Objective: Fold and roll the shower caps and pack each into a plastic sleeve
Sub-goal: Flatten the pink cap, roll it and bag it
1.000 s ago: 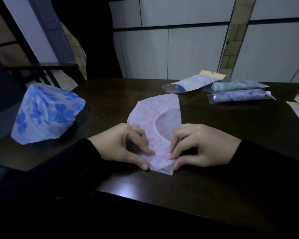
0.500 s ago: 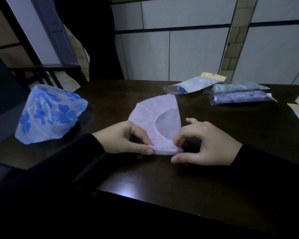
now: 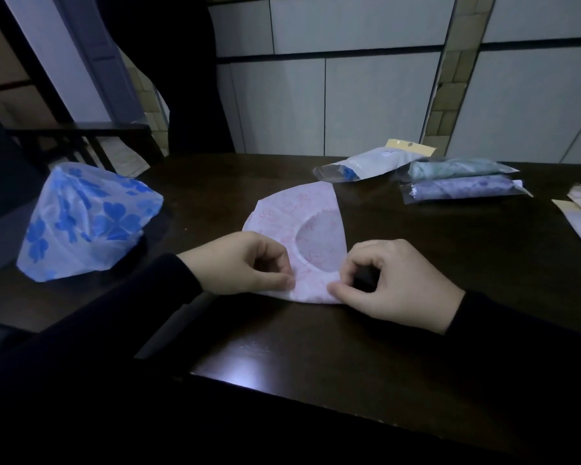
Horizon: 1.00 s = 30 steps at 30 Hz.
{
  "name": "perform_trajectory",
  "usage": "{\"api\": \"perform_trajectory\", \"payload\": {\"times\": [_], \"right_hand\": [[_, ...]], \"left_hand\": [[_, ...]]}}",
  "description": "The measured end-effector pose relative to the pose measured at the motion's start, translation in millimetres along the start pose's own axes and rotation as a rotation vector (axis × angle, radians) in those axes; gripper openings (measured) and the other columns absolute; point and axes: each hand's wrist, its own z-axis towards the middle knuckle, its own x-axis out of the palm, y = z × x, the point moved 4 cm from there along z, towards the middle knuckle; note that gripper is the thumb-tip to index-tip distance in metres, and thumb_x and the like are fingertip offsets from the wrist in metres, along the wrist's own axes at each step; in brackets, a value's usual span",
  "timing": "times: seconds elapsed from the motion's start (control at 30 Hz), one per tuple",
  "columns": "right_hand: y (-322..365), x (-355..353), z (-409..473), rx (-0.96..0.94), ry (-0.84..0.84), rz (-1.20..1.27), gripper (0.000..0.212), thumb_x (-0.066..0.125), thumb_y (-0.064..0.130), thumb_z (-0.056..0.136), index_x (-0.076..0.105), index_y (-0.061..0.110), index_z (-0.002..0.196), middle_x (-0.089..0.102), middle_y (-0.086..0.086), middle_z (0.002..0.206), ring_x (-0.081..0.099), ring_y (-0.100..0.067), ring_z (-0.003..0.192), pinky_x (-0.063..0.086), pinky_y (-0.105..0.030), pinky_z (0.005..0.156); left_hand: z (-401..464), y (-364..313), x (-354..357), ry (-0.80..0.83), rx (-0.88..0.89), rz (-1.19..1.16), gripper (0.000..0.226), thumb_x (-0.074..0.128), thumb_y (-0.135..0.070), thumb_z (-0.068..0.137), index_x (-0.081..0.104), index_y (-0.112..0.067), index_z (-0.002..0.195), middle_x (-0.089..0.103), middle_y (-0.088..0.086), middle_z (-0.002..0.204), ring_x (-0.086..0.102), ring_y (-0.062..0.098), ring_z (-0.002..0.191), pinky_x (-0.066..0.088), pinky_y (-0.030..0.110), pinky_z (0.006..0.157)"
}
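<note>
Lying flat on the dark wooden table, a folded pink-patterned plastic shower cap is pinched at its near rolled edge by the left hand and the right hand, fingers curled onto it. A blue-flowered plastic shower cap is seen standing well apart at the left; three filled clear plastic sleeves are seen at the far right.

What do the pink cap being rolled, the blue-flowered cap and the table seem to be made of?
Pink cap: thin, matte plastic film, apparently; translucent, creases flat, rolls under both hands.
Blue-flowered cap: likely similar thin film, slightly glossy; it crinkles and stands puffed up.
Table: dark, smooth, semi-gloss top, wood or veneer perhaps; it reflects light near its front edge.
</note>
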Motion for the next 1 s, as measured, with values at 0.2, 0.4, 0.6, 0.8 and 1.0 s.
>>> {"api": "perform_trajectory", "payload": {"times": [0.2,0.4,0.6,0.8,1.0], "right_hand": [[-2.4,-2.6,4.6,-0.022,0.048,0.007,0.008,0.077,0.032,0.075,0.075,0.025,0.079,0.063,0.014,0.088,0.061,0.0,0.083,0.045,-0.01,0.072],[3.5,-5.2,4.3,-0.108,0.213,-0.13,0.039,0.062,0.06,0.074,0.077,0.03,0.093,0.063,0.02,0.097,0.058,0.002,0.094,0.048,-0.016,0.079],[2.3,-5.1,4.3,-0.138,0.21,-0.16,0.034,0.064,0.053,0.079,0.076,0.029,0.099,0.063,0.021,0.102,0.059,0.006,0.094,0.051,-0.018,0.079],[2.4,-2.7,6.6,-0.117,0.196,-0.253,0.037,0.05,0.054,0.084,0.075,0.028,0.096,0.069,0.015,0.087,0.062,-0.001,0.081,0.029,-0.021,0.11],[-8.2,-3.8,13.5,0.04,0.091,-0.348,0.034,0.042,0.05,0.09,0.068,0.028,0.091,0.056,0.019,0.079,0.05,0.004,0.084,0.004,-0.039,0.116]], "left_hand": [[-5.1,-1.2,1.1,-0.036,0.168,0.041,0.017,0.076,-0.016,0.082,0.07,-0.028,0.092,0.067,-0.011,0.084,0.057,0.004,0.07,0.044,0.014,0.067],[-10.5,0.4,-0.9,-0.063,0.268,0.109,0.016,0.076,-0.034,0.08,0.077,-0.029,0.096,0.069,-0.011,0.094,0.065,0.015,0.078,0.052,0.031,0.069],[-10.6,1.8,-1.4,-0.058,0.227,0.066,0.035,0.083,-0.049,0.066,0.078,-0.032,0.096,0.068,-0.012,0.092,0.061,0.013,0.077,0.046,0.021,0.066],[-8.6,5.0,-5.4,-0.071,0.189,0.061,0.015,0.08,-0.028,0.076,0.078,-0.027,0.091,0.07,-0.012,0.089,0.063,0.013,0.075,0.051,0.026,0.066],[-7.9,9.9,-12.9,-0.174,0.149,0.117,0.017,0.067,-0.026,0.088,0.066,-0.039,0.078,0.066,-0.024,0.077,0.059,0.002,0.07,0.042,0.012,0.064]]}}
